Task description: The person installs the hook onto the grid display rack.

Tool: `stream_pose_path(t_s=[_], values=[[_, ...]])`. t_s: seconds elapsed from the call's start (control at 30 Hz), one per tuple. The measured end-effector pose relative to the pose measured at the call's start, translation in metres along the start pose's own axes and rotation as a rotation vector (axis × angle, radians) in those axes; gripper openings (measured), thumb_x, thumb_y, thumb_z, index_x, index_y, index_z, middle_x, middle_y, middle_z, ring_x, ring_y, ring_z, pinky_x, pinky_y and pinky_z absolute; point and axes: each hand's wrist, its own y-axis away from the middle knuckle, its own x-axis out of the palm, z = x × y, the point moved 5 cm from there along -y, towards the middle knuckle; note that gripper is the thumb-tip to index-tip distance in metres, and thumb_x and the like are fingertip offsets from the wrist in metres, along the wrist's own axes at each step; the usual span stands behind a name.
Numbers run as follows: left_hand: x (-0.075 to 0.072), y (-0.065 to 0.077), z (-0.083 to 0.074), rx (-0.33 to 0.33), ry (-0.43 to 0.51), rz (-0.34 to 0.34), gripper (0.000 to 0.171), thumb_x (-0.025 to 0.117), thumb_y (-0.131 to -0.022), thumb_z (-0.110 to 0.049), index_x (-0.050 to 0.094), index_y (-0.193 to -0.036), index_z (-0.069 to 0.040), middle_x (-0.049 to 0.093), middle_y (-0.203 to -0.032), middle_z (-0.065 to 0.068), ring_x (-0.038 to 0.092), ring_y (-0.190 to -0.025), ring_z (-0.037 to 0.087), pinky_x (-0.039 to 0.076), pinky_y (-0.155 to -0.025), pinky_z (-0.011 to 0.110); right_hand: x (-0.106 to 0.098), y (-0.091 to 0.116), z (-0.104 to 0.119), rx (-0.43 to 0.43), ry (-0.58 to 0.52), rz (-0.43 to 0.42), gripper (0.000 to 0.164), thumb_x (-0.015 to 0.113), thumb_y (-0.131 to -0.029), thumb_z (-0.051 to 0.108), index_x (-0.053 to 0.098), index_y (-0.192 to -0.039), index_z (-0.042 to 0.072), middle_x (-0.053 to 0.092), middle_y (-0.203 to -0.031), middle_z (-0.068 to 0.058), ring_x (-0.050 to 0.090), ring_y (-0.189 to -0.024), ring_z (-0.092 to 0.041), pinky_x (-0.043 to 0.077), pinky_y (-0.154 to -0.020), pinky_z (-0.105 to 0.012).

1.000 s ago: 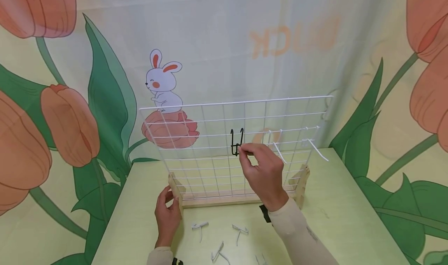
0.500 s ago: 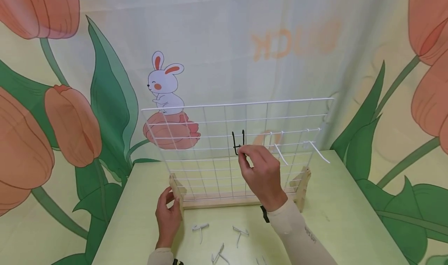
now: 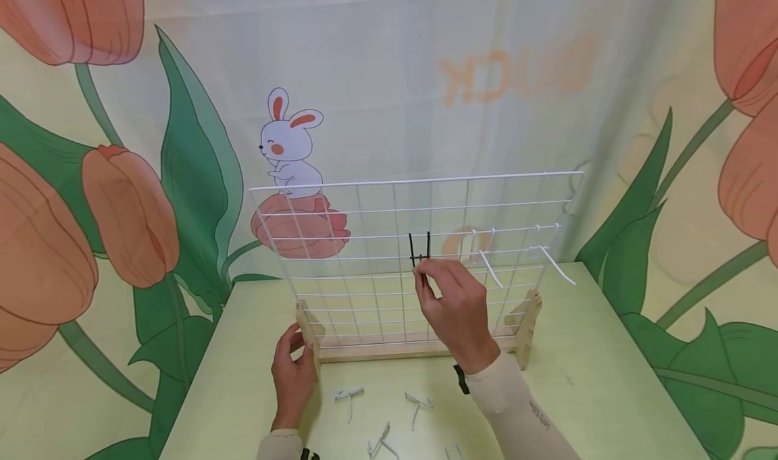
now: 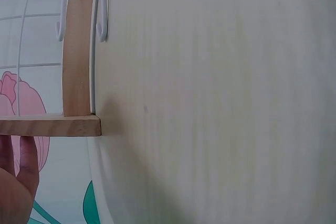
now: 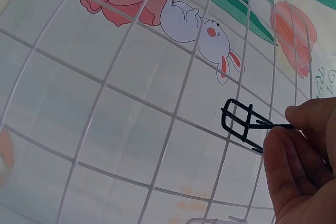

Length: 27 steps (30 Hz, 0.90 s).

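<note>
My right hand (image 3: 452, 301) pinches a black wire hook (image 3: 419, 247) by its prong, in front of the middle of a white wire grid panel (image 3: 358, 211). In the right wrist view the hook's frame (image 5: 236, 121) overlaps the grid wires, its prong between thumb and fingers. Fingers of my left hand (image 3: 293, 379) touch the outer side of the left wooden foot (image 3: 308, 331) of the stand; the left wrist view shows fingertips against that board (image 4: 50, 126). Two white hooks, a nearer one (image 3: 491, 267) and an outer one (image 3: 556, 265), hang on the panel's right part.
Several loose white hooks lie on the pale table in front, among them a left one (image 3: 349, 396), a right one (image 3: 418, 401) and a front one (image 3: 381, 440). Another pokes in at the bottom edge. A curtain printed with tulips and a rabbit (image 3: 286, 149) hangs behind.
My right hand has turned the black hook more upright against the grid and lowered it slightly. My left hand stays at the wooden foot. The view has shifted a little.
</note>
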Motion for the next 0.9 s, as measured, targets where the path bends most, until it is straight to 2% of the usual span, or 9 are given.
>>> stream_pose_path(t_s=[0.07, 0.2, 0.33, 0.47, 0.73, 0.9], values=[[0.0, 0.0, 0.003, 0.001, -0.005, -0.001, 0.049, 0.064, -0.099, 0.011, 0.056, -0.145, -0.005, 0.065, -0.123, 0.025, 0.064, -0.116, 0.035, 0.052, -0.081, 0.005, 0.001, 0.003, -0.001, 0.001, -0.007, -0.006, 0.017, 0.086, -0.08, -0.004, 0.077, -0.093, 0.001, 0.078, -0.09, -0.011, 0.077, -0.084, -0.025, 0.066, -0.074, -0.04], [0.001, -0.003, 0.02, 0.004, -0.028, 0.002, 0.05, 0.065, -0.1, 0.007, 0.057, -0.147, -0.009, 0.066, -0.123, 0.022, 0.065, -0.117, 0.033, 0.05, -0.08, 0.004, 0.002, 0.008, -0.001, -0.001, -0.018, -0.019, 0.018, 0.086, -0.079, -0.005, 0.078, -0.094, 0.001, 0.079, -0.092, -0.012, 0.077, -0.084, -0.026, 0.066, -0.074, -0.04], [0.002, -0.005, 0.031, 0.017, -0.036, 0.018, 0.05, 0.067, -0.101, 0.002, 0.057, -0.147, -0.015, 0.067, -0.123, 0.016, 0.065, -0.116, 0.028, 0.051, -0.08, 0.004, 0.001, 0.01, -0.001, -0.003, -0.023, -0.026, 0.021, 0.087, -0.078, -0.005, 0.079, -0.097, 0.0, 0.08, -0.094, -0.012, 0.078, -0.085, -0.027, 0.066, -0.074, -0.041], [0.001, -0.005, 0.032, 0.027, -0.032, 0.027, 0.049, 0.067, -0.102, -0.001, 0.057, -0.147, -0.018, 0.067, -0.123, 0.011, 0.065, -0.116, 0.023, 0.052, -0.081, 0.006, 0.0, 0.013, -0.001, 0.029, -0.036, -0.021, 0.021, 0.086, -0.08, -0.002, 0.08, -0.1, 0.001, 0.08, -0.095, -0.012, 0.077, -0.083, -0.025, 0.066, -0.074, -0.041], [0.002, -0.004, 0.029, 0.025, -0.033, 0.031, 0.049, 0.066, -0.102, -0.002, 0.056, -0.148, -0.017, 0.067, -0.124, 0.01, 0.064, -0.116, 0.022, 0.052, -0.083, 0.006, -0.006, 0.027, -0.003, 0.178, -0.128, 0.023, 0.023, 0.087, -0.079, -0.001, 0.08, -0.101, 0.003, 0.081, -0.095, -0.01, 0.077, -0.078, -0.023, 0.065, -0.07, -0.039], [0.003, -0.004, 0.028, 0.014, -0.029, 0.012, 0.049, 0.066, -0.101, 0.003, 0.056, -0.147, -0.012, 0.066, -0.124, 0.018, 0.064, -0.116, 0.028, 0.05, -0.082, 0.003, -0.008, 0.035, -0.005, 0.255, -0.179, 0.075, 0.021, 0.087, -0.082, 0.004, 0.08, -0.102, 0.004, 0.081, -0.097, -0.008, 0.078, -0.08, -0.023, 0.065, -0.075, -0.036]])
